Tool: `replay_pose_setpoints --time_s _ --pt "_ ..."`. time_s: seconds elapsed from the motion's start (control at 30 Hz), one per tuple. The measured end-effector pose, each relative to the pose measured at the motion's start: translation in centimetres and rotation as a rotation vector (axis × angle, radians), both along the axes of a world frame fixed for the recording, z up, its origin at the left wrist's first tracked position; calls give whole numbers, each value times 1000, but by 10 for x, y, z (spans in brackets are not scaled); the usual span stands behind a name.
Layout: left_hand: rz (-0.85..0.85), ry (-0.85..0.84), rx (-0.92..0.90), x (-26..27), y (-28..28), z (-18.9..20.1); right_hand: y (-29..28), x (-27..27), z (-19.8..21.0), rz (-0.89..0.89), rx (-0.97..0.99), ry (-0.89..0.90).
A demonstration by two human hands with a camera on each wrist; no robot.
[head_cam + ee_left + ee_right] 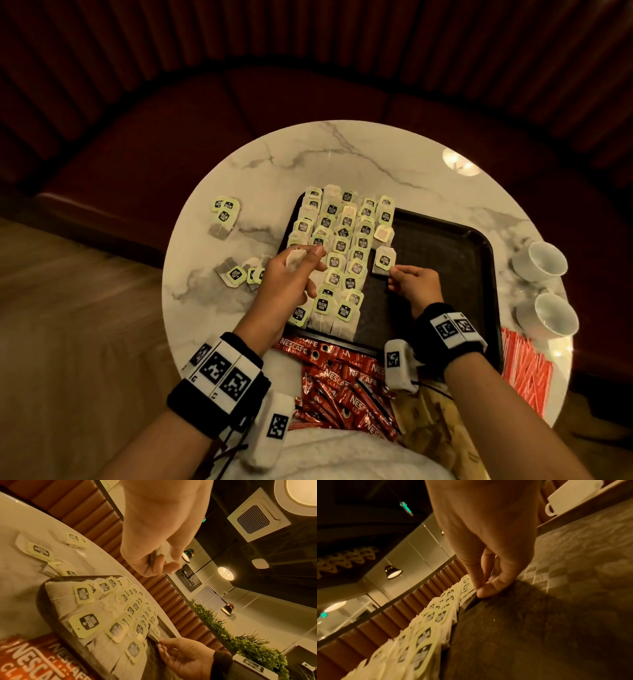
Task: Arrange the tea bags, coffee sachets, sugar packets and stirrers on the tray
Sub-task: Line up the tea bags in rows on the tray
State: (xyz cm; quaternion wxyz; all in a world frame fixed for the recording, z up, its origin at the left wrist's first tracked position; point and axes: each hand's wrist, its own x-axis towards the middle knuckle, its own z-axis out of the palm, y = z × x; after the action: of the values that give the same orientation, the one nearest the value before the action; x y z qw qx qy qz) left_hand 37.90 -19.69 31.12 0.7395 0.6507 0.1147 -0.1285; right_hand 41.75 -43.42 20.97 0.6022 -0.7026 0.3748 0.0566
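Right now the black tray sits mid-table on the round marble table, its near edge close to the person. The tray's left half is packed w/ rows of tea bags, green tags up, running from the far rim to the near rim; the right half is bare textured floor up to the right rim.

Right hand is low over the tray, thumb & forefinger pinching the near edge of one tea bag that lies just beside the right edge of the rows, at the border w/ the bare half. Left hand hovers above the left rows, fingers curled round a crumpled white tea bag.

Off the tray: loose tea bags in two small groups on the marble to the left &, near the table's left edge. Red Nescafe sachets are heaped at the near edge, touching the tray's near rim. Red-striped packets lie by the tray's right-near corner, at the table edge. Two white cups stand right of the tray, close to the table's rim.
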Motion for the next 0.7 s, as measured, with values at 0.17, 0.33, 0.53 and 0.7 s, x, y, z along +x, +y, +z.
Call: replay_pose_setpoints --time_s 0.17,0.33,0.53,0.7 --pt "-12 31 8 -1 2 -3 4 8 0 66 -143 -1" --pt "-32 40 27 -2 2 -3 7 7 7 105 -244 -10" --pt "-45 43 24 -2 1 -1 7 6 13 193 -319 0" --pt "-74 70 -104 -1 3 1 11 -4 33 193 -328 -47"
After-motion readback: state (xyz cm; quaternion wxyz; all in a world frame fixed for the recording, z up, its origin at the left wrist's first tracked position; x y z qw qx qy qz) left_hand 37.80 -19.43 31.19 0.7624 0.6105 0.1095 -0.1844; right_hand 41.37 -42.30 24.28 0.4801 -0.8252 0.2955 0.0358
